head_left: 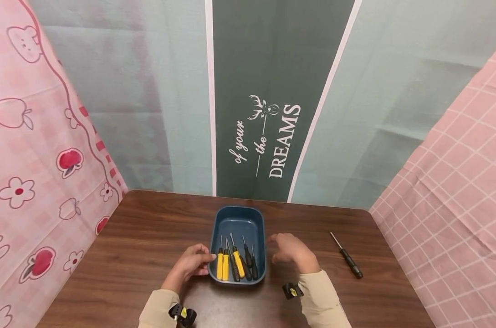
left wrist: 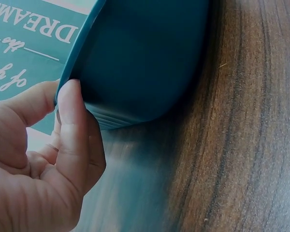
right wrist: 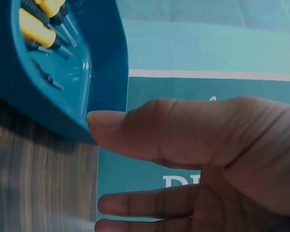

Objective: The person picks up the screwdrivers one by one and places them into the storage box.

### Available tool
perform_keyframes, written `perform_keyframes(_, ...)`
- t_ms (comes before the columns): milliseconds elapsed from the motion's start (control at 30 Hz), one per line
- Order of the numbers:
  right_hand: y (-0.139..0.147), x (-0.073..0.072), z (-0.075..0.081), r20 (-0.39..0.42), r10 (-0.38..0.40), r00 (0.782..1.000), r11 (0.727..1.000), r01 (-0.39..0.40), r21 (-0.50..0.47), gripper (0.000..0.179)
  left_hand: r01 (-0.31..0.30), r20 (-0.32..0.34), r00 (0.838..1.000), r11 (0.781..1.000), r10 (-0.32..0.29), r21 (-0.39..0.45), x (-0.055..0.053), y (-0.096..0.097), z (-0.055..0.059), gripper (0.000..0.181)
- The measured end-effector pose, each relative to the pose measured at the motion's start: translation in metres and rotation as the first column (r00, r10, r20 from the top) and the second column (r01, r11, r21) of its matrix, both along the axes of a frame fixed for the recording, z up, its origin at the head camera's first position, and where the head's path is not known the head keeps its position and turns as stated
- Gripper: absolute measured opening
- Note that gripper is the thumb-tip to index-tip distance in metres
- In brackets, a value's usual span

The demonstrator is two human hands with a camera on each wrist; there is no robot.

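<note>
A blue tray [head_left: 239, 284] lies on the brown table, holding several screwdrivers. Some have yellow handles, like one yellow screwdriver [head_left: 238, 264]; others are black, like one black screwdriver [head_left: 254, 269]. At the tray's left side, my left hand [head_left: 192, 260] pinches the rim between thumb and fingers; the left wrist view shows the thumb [left wrist: 71, 113] over the edge. My right hand [head_left: 290, 248] is beside the tray's right wall, its fingers loosely extended and nothing held. In the right wrist view its thumb [right wrist: 150, 128] overlaps the tray's rim; whether they touch I cannot tell.
Apart from the tray, a long black screwdriver [head_left: 347, 257] lies on the table [head_left: 149, 237] at the right. A printed cloth [head_left: 268, 68] hangs behind the table's far edge, with pink curtains [head_left: 469, 150] on both sides.
</note>
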State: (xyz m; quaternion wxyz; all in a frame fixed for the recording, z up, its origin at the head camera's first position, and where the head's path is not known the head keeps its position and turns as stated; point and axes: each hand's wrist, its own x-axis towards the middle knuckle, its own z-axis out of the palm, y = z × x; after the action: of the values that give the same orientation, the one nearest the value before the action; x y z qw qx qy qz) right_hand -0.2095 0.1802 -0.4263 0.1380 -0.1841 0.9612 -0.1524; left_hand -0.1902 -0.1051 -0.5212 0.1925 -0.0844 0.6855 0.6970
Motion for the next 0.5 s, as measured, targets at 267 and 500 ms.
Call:
perform_keyframes(267,0.021,0.001,-0.005,0.018,-0.045,0.999,0.999,0.045,-0.002,0.043,0.003,-0.009,1.000,1.000,-0.003,0.005,0.001,0.001,0.001,0.019)
perform_keyframes(500,0.038,0.001,-0.006,0.034,-0.085,0.996,0.996,0.085,0.017,0.039,0.019,-0.036,0.999,1.000,-0.019,0.002,0.000,0.002,-0.002,0.018)
